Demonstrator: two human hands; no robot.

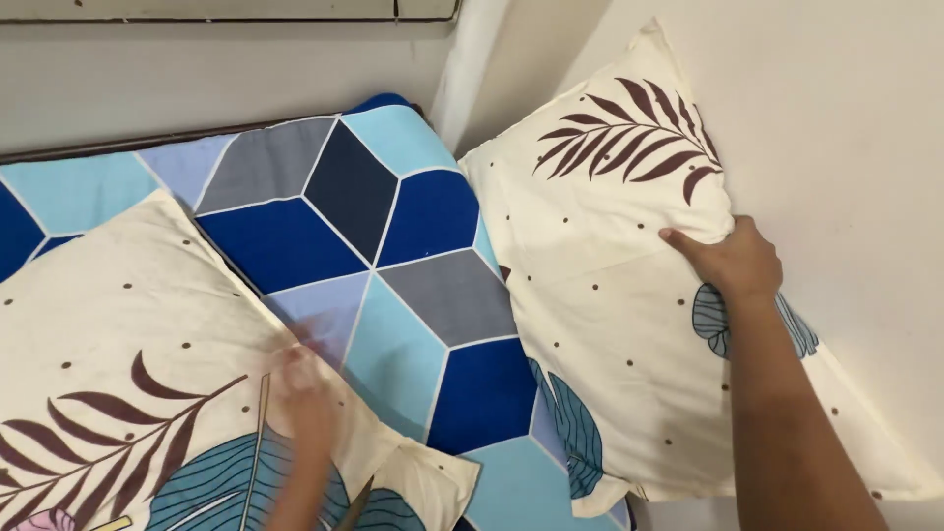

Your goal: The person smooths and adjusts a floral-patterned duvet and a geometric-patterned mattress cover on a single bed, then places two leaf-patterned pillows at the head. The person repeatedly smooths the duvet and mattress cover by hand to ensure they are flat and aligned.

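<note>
Right hand [733, 261]: fingers bent and pressed on the right pillow [600, 295], thumb pointing to the left on the cloth, the other fingers going over the pillow's right edge, so grasping that edge. Cream pillow with dark leaf print and small dots, leaning against the pale wall [855, 128], at the right of the bedsheet [393, 256] and partly over it.

Left hand [305, 393]: blurred, so cannot tell if fingers open or closed; lying on the upper right edge of the left pillow [118, 393], just beside the bedsheet. Same cream cloth, with brown and blue-green leaves, covering the lower left part of the bedsheet.

Bedsheet between the two pillows, with geometric pattern in dark blue, light blue and grey. Behind the bedsheet, a dark wooden edge [147, 138] and a pale panel.
</note>
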